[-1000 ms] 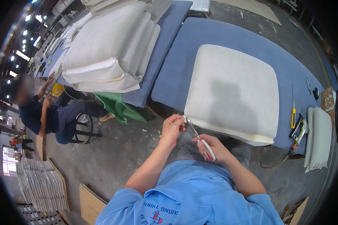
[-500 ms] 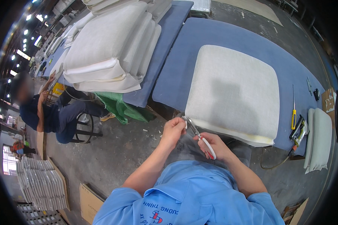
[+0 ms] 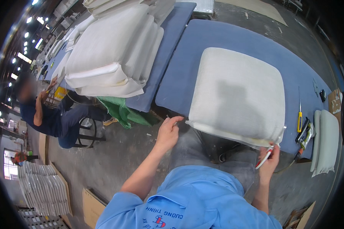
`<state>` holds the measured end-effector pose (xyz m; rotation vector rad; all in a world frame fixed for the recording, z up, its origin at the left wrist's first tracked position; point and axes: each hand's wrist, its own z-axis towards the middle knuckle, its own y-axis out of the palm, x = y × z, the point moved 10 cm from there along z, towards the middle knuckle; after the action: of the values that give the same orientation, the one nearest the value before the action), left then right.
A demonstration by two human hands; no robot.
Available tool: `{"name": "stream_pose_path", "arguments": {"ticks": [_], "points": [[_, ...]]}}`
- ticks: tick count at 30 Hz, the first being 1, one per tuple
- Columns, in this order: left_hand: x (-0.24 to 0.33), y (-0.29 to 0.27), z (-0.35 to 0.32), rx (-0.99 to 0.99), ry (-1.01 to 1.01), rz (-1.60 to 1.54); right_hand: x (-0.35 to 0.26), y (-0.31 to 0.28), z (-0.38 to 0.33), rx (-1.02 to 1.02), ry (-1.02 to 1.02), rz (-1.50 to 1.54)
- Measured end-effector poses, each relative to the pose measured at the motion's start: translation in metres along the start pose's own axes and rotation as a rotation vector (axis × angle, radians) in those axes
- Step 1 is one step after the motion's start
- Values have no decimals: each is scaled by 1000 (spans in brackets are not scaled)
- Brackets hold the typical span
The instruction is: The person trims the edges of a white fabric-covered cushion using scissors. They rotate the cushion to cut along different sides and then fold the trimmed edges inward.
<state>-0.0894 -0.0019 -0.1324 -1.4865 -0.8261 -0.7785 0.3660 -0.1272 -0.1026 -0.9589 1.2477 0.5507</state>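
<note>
A pale grey fabric-covered seat cushion (image 3: 237, 91) lies on the blue table in front of me, its near edge overhanging the table's front. My right hand (image 3: 270, 158) is closed around the red-and-white handles of a pair of scissors (image 3: 264, 158), at the cushion's near right corner. The blades point away from me along that corner, partly hidden by fabric and glare. My left hand (image 3: 168, 133) is just off the near left corner, apart from the cushion. Its fingers are curled closed; whatever they hold, if anything, is hidden.
On the blue table (image 3: 179, 72), a yellow-handled screwdriver (image 3: 299, 121) and an air stapler (image 3: 305, 135) lie at the right. Folded pale cushions (image 3: 325, 141) stand beyond them. Stacked cushions (image 3: 107, 49) fill the left table. A seated person (image 3: 46, 110) works at far left.
My right hand has moved right with the scissors, from the cushion's left corner to its right one. My left hand has shifted slightly left, and the white scrap at its fingers no longer shows.
</note>
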Motion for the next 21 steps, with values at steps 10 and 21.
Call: {"name": "stream_pose_path", "arguments": {"ticks": [10,21], "points": [[62,25,31,-224,188,329,70,-66,46,199,58,17],[25,-7,-6,132,-100,95,59,-60,53,194,108,153]]}}
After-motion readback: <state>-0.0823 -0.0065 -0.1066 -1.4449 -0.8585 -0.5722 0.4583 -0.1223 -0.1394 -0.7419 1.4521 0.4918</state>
